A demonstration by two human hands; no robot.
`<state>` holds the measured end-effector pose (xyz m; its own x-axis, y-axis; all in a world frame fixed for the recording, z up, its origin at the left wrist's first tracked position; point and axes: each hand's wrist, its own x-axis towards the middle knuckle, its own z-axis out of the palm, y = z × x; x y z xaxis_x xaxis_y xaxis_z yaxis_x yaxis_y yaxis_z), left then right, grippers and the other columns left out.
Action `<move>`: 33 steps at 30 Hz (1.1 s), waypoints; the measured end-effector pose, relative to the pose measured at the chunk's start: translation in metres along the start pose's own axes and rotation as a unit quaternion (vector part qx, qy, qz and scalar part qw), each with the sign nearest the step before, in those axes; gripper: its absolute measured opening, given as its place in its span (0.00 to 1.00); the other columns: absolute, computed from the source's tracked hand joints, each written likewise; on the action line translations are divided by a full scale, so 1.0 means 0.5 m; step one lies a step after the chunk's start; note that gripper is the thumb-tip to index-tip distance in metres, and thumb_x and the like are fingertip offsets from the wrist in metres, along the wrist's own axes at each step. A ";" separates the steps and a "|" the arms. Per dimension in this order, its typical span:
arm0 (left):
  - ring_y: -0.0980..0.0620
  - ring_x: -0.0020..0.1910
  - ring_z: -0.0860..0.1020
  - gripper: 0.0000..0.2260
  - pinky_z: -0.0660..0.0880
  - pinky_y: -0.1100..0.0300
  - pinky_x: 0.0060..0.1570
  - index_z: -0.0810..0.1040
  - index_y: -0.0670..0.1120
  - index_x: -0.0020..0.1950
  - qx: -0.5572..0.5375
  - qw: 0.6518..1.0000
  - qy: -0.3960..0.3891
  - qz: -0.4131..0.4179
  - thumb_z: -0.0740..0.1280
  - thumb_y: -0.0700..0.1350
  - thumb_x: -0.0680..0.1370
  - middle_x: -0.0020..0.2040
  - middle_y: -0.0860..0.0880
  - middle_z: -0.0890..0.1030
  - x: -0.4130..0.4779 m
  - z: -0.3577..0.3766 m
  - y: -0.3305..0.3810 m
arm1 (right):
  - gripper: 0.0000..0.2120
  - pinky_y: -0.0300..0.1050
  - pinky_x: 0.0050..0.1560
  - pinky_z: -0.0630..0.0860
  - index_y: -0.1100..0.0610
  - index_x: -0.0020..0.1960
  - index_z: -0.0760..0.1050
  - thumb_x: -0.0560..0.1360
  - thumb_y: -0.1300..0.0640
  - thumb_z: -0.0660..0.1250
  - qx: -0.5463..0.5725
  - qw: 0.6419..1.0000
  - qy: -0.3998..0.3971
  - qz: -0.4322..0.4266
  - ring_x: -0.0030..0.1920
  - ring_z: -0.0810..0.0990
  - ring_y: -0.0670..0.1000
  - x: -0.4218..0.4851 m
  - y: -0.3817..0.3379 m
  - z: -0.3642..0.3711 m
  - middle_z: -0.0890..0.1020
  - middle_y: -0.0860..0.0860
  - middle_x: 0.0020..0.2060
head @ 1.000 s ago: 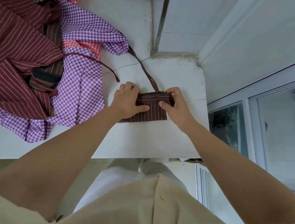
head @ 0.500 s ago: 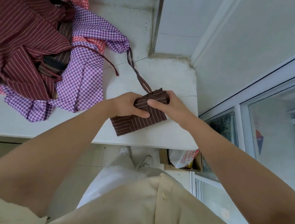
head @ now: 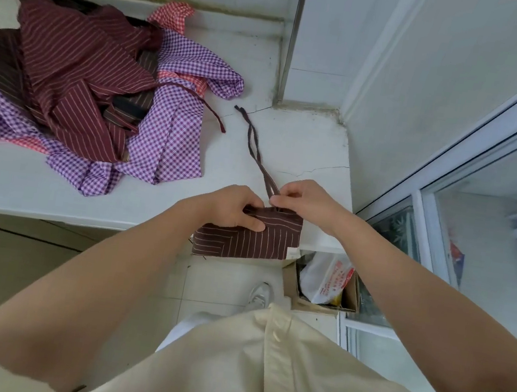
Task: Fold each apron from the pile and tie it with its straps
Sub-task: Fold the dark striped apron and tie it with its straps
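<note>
A folded dark brown striped apron (head: 257,240) hangs partly over the front edge of the white counter (head: 19,185). My left hand (head: 235,207) grips its upper left part, thumb across the fabric. My right hand (head: 303,200) pinches the apron's two brown straps (head: 253,142) right where they leave the bundle. The straps trail away over the counter toward the back wall. A pile of unfolded aprons (head: 93,86), maroon striped, purple checked and red checked, lies on the counter to the left.
A wall corner and metal strip (head: 293,34) stand behind the counter. A sliding window frame (head: 452,176) runs along the right. Under the counter's right end sits a cardboard box with a plastic bag (head: 325,281). My shoe (head: 258,294) shows on the tiled floor.
The folded apron has been drawn toward me to the counter's front edge. The straps slid free of the pile and lie straight. My right hand moved from the bundle's top to the straps.
</note>
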<state>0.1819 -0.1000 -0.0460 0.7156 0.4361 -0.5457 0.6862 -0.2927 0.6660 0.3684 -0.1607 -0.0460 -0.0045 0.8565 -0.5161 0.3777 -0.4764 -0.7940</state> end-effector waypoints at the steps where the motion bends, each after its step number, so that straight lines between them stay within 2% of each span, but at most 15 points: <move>1: 0.54 0.42 0.78 0.04 0.74 0.59 0.47 0.80 0.50 0.47 0.006 1.000 0.002 -0.001 0.70 0.50 0.77 0.41 0.53 0.81 -0.012 0.008 -0.006 | 0.11 0.44 0.46 0.74 0.60 0.42 0.81 0.76 0.53 0.71 -0.015 1.000 0.016 -0.001 0.39 0.78 0.48 -0.001 -0.002 0.012 0.81 0.55 0.38; 3: 0.56 0.42 0.79 0.04 0.74 0.60 0.47 0.80 0.50 0.47 -0.003 1.000 0.015 -0.001 0.70 0.50 0.78 0.42 0.54 0.81 -0.041 0.025 -0.019 | 0.12 0.47 0.48 0.76 0.63 0.44 0.82 0.76 0.53 0.71 -0.015 0.998 0.062 0.005 0.41 0.78 0.49 -0.007 0.001 0.038 0.82 0.59 0.39; 5: 0.55 0.41 0.79 0.04 0.74 0.59 0.47 0.79 0.51 0.45 -0.007 0.999 0.032 0.003 0.71 0.49 0.77 0.41 0.53 0.82 -0.079 0.044 -0.036 | 0.11 0.43 0.45 0.75 0.64 0.44 0.81 0.76 0.55 0.70 0.011 0.995 0.101 0.013 0.39 0.79 0.48 -0.027 -0.001 0.069 0.82 0.58 0.40; 8: 0.59 0.38 0.79 0.04 0.72 0.62 0.44 0.79 0.52 0.43 -0.027 0.999 0.031 0.031 0.72 0.47 0.76 0.39 0.54 0.82 -0.148 0.076 -0.058 | 0.08 0.39 0.42 0.74 0.60 0.43 0.78 0.78 0.57 0.67 0.069 0.991 0.111 0.014 0.36 0.78 0.45 -0.068 -0.010 0.110 0.83 0.55 0.42; 10: 0.58 0.41 0.81 0.02 0.74 0.63 0.46 0.82 0.47 0.47 -0.115 0.991 0.006 0.062 0.72 0.45 0.76 0.42 0.52 0.84 -0.195 0.098 -0.068 | 0.08 0.38 0.42 0.74 0.59 0.42 0.79 0.78 0.56 0.67 0.098 0.990 0.099 0.000 0.37 0.78 0.44 -0.100 -0.018 0.134 0.83 0.50 0.39; 11: 0.55 0.43 0.83 0.05 0.76 0.61 0.47 0.82 0.44 0.51 -0.170 0.982 -0.007 0.078 0.72 0.43 0.76 0.45 0.50 0.85 -0.216 0.106 -0.070 | 0.08 0.37 0.41 0.74 0.58 0.42 0.79 0.78 0.56 0.68 0.113 0.989 0.100 0.003 0.37 0.78 0.44 -0.113 -0.019 0.144 0.83 0.49 0.39; 15: 0.48 0.49 0.82 0.11 0.79 0.56 0.50 0.79 0.39 0.60 -0.311 0.942 -0.038 0.118 0.68 0.37 0.78 0.51 0.44 0.84 -0.288 0.138 -0.072 | 0.06 0.36 0.38 0.77 0.59 0.43 0.78 0.78 0.58 0.67 0.223 0.972 0.059 0.049 0.40 0.80 0.49 -0.187 -0.011 0.200 0.82 0.52 0.39; 18: 0.47 0.50 0.82 0.11 0.80 0.53 0.52 0.78 0.39 0.61 -0.377 0.919 0.010 0.113 0.67 0.38 0.79 0.52 0.42 0.83 -0.318 0.160 -0.070 | 0.09 0.32 0.34 0.75 0.57 0.50 0.73 0.83 0.64 0.56 0.261 0.960 0.069 0.080 0.38 0.79 0.47 -0.234 0.009 0.247 0.79 0.49 0.40; 20: 0.47 0.51 0.82 0.10 0.80 0.55 0.51 0.78 0.41 0.60 -0.413 0.902 0.066 0.110 0.68 0.39 0.79 0.54 0.42 0.82 -0.326 0.176 -0.070 | 0.11 0.33 0.36 0.77 0.57 0.54 0.74 0.83 0.66 0.53 0.338 0.937 0.056 0.071 0.41 0.80 0.46 -0.260 0.023 0.279 0.83 0.49 0.40; 22: 0.50 0.54 0.81 0.09 0.78 0.61 0.50 0.79 0.43 0.58 -0.403 0.896 0.143 0.117 0.69 0.40 0.78 0.60 0.42 0.77 -0.330 0.193 -0.070 | 0.10 0.39 0.43 0.78 0.62 0.60 0.75 0.83 0.61 0.58 0.385 0.920 0.053 0.052 0.47 0.80 0.50 -0.263 0.042 0.312 0.84 0.53 0.47; 23: 0.54 0.55 0.79 0.09 0.78 0.63 0.50 0.79 0.42 0.58 -0.389 0.894 0.182 0.125 0.69 0.40 0.78 0.64 0.44 0.72 -0.331 0.199 -0.072 | 0.10 0.40 0.43 0.76 0.61 0.60 0.75 0.83 0.60 0.59 0.393 0.916 0.061 0.055 0.46 0.78 0.50 -0.264 0.043 0.323 0.82 0.56 0.49; 25: 0.58 0.57 0.77 0.09 0.78 0.63 0.50 0.80 0.39 0.57 -0.379 0.886 0.228 0.138 0.69 0.40 0.77 0.67 0.49 0.64 -0.331 0.208 -0.074 | 0.05 0.37 0.35 0.71 0.59 0.51 0.75 0.81 0.64 0.60 0.430 0.896 0.075 0.086 0.35 0.73 0.46 -0.272 0.043 0.339 0.77 0.54 0.40; 27: 0.56 0.59 0.76 0.10 0.80 0.56 0.53 0.81 0.39 0.56 -0.365 0.884 0.249 0.149 0.71 0.41 0.77 0.69 0.50 0.59 -0.335 0.214 -0.073 | 0.10 0.34 0.29 0.67 0.56 0.43 0.71 0.81 0.67 0.59 0.459 0.879 0.080 0.100 0.28 0.68 0.43 -0.276 0.059 0.348 0.72 0.50 0.33; 30: 0.67 0.59 0.72 0.08 0.78 0.54 0.59 0.82 0.42 0.53 -0.294 0.896 0.292 0.158 0.72 0.43 0.76 0.73 0.54 0.57 -0.338 0.221 -0.066 | 0.11 0.32 0.28 0.64 0.55 0.41 0.71 0.80 0.66 0.61 0.436 0.885 0.100 0.127 0.28 0.65 0.42 -0.295 0.059 0.347 0.73 0.49 0.31; 33: 0.69 0.61 0.71 0.10 0.78 0.58 0.57 0.83 0.42 0.56 -0.282 0.893 0.306 0.172 0.72 0.44 0.77 0.76 0.59 0.55 -0.339 0.226 -0.060 | 0.07 0.34 0.30 0.65 0.56 0.44 0.73 0.77 0.66 0.67 0.360 0.914 0.139 0.126 0.28 0.66 0.44 -0.314 0.052 0.344 0.77 0.52 0.33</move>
<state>0.0549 -0.2610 -0.0311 0.5478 0.8366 0.0057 0.1415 -0.0994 0.9849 0.2195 -0.3415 -0.0409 0.2724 0.6711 -0.6896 -0.3739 -0.5866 -0.7185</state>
